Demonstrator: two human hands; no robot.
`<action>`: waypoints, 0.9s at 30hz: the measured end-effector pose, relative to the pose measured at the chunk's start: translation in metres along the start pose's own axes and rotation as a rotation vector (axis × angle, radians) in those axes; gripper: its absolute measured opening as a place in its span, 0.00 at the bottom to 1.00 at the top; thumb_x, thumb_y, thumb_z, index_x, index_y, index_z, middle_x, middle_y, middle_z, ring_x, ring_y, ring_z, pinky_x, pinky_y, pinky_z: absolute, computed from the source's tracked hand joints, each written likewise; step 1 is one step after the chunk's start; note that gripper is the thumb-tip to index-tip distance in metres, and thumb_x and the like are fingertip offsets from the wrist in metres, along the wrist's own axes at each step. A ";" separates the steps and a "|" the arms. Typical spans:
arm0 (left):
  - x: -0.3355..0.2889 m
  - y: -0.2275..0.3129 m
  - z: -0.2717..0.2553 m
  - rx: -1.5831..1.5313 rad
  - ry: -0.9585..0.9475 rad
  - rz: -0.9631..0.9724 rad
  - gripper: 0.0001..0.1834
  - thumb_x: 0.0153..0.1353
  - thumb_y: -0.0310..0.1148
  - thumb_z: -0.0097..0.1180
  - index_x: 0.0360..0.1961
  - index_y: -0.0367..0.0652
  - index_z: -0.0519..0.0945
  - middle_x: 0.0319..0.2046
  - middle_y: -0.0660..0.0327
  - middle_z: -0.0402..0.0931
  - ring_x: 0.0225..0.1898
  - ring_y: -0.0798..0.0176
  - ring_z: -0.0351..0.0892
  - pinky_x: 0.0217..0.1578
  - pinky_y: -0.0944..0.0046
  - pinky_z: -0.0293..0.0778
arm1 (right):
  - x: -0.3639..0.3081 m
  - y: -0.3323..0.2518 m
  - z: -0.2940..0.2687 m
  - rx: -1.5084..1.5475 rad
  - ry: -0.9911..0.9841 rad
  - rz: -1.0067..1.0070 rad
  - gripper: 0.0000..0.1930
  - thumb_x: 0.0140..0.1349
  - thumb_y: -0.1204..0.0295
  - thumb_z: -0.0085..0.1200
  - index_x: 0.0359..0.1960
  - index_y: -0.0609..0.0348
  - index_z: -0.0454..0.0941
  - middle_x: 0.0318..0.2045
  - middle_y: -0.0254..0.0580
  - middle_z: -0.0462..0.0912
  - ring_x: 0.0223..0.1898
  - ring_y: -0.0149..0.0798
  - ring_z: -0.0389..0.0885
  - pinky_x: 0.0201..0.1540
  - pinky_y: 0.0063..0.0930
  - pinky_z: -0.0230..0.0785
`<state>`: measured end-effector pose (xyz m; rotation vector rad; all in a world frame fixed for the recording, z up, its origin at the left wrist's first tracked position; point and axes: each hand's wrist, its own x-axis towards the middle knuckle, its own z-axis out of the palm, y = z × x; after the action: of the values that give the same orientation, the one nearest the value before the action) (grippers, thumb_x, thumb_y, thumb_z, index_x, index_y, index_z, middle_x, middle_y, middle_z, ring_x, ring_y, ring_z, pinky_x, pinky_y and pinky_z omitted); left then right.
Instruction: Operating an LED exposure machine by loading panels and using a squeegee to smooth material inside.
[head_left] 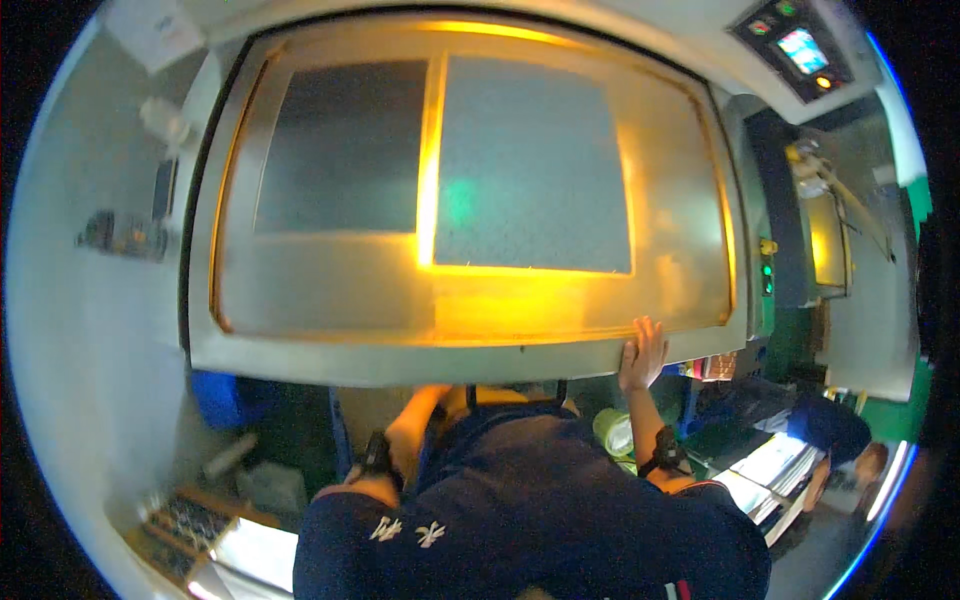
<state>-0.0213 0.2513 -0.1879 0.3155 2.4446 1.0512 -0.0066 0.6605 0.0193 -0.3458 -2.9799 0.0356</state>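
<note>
A large pale metal frame (420, 363) spans the space in front of me, holding a glossy sheet with yellow light shining along it. A dark grey rectangle (340, 150) and a blue-grey rectangle (530, 165) show side by side in the sheet. My right hand (645, 357) lies on the frame's front edge toward the right, fingers stretched out and holding nothing. Below the front edge, left of my middle, is my left hand (434, 393); the frame's edge and my body hide its fingers. Whether it holds anything does not show.
At the upper right is a control panel (800, 50) with a lit screen and buttons. A pale green bucket (613, 432) stands beneath my right arm. Lower right, a person in a dark cap (832, 428) is beside a bright lit surface (765, 470). A blue object (217, 398) sits lower left.
</note>
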 end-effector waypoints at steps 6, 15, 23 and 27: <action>-0.088 -0.079 -0.067 -0.206 -0.070 -0.249 0.25 0.56 0.39 0.62 0.53 0.40 0.78 0.44 0.56 0.83 0.46 0.52 0.81 0.50 0.57 0.74 | -0.007 -0.008 -0.009 0.056 0.040 0.085 0.21 0.62 0.59 0.47 0.57 0.41 0.75 0.64 0.39 0.69 0.70 0.50 0.56 0.72 0.56 0.37; -0.071 -0.112 -0.084 -0.349 -0.026 -0.533 0.25 0.56 0.39 0.62 0.54 0.40 0.77 0.44 0.56 0.83 0.46 0.53 0.82 0.50 0.58 0.74 | 0.005 -0.010 -0.016 0.147 0.080 0.059 0.20 0.57 0.61 0.50 0.52 0.44 0.79 0.62 0.40 0.70 0.68 0.51 0.60 0.71 0.59 0.39; -0.083 -0.072 -0.017 -0.408 0.024 -0.146 0.28 0.56 0.40 0.63 0.57 0.40 0.76 0.46 0.55 0.83 0.46 0.58 0.83 0.50 0.60 0.75 | 0.040 -0.014 -0.012 0.273 0.174 0.024 0.24 0.57 0.61 0.51 0.58 0.47 0.72 0.62 0.43 0.70 0.66 0.49 0.64 0.69 0.55 0.47; -0.071 -0.061 -0.008 -0.435 0.153 -0.199 0.27 0.56 0.38 0.63 0.57 0.39 0.76 0.45 0.54 0.83 0.49 0.57 0.82 0.50 0.60 0.75 | 0.123 -0.019 0.014 0.343 0.241 -0.080 0.23 0.58 0.63 0.50 0.56 0.51 0.72 0.60 0.44 0.72 0.64 0.47 0.67 0.68 0.51 0.51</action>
<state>0.0342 0.1777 -0.2052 -0.1504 2.2350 1.5156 -0.1314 0.6699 0.0233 -0.1739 -2.6792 0.4559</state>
